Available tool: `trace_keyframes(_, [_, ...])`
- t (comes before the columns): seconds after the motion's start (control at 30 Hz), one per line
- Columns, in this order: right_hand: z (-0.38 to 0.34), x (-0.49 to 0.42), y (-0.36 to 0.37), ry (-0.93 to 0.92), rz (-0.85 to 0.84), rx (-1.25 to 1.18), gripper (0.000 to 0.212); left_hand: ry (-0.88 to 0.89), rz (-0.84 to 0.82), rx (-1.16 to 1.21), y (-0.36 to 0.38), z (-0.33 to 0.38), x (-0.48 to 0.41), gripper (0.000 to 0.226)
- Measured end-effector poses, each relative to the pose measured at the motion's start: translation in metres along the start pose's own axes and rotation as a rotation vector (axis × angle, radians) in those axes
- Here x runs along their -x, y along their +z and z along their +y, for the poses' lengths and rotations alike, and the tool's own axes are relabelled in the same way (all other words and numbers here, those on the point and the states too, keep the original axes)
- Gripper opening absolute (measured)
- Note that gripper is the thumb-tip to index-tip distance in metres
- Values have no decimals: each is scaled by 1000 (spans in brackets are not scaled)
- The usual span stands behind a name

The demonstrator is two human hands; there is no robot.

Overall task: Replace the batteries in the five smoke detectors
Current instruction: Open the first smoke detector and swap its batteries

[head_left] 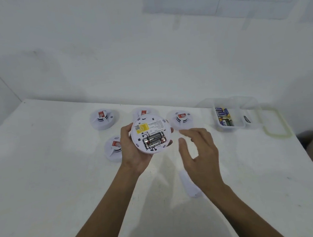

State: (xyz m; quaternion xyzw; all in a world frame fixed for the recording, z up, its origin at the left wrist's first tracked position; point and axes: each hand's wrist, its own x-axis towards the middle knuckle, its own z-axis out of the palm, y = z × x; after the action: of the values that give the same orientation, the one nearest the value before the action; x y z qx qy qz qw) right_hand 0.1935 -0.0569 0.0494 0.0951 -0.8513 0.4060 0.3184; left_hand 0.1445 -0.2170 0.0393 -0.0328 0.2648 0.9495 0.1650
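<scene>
My left hand [134, 151] holds a round white smoke detector [150, 127] above the table, its back facing up. Two black batteries [154, 140] lie side by side in its uncovered compartment, below a yellow label. My right hand [199, 152] hovers just to the right of it, fingers spread and holding nothing. Several other white detectors rest face up on the table: one at the far left [104, 119], one partly hidden behind the held unit [143, 111], one to the right [181, 118], and one by my left wrist [113, 149].
A clear plastic box [229, 128] with several loose batteries stands at the right, its lid [273, 124] lying beside it. A white curved piece [190, 185] lies on the white table [61, 175] under my right forearm. A white wall rises behind.
</scene>
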Motion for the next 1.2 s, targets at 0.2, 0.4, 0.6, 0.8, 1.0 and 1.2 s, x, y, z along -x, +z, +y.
trace_keyframes(0.2, [38, 24, -7, 459, -424, 353, 42, -60, -24, 18, -4, -6, 4, 56])
trace_keyframes(0.4, [55, 52, 3, 634, -804, 665, 82, -106, -21, 10, -10, -13, 4, 58])
trace_keyframes(0.6, [58, 60, 11, 642, -749, 644, 62, -142, -15, 16, -11, -20, 7, 62])
trace_keyframes(0.8, [61, 57, 13, 691, -714, 559, 67, -150, -2, 0, -11, -22, 8, 63])
trace_keyframes(1.0, [65, 57, 8, 680, -627, 279, 11, -146, -5, 25, -16, -21, 9, 60])
trace_keyframes(1.2, [47, 20, -7, 743, -410, -92, 20, -124, 4, 45, -19, -21, 7, 56])
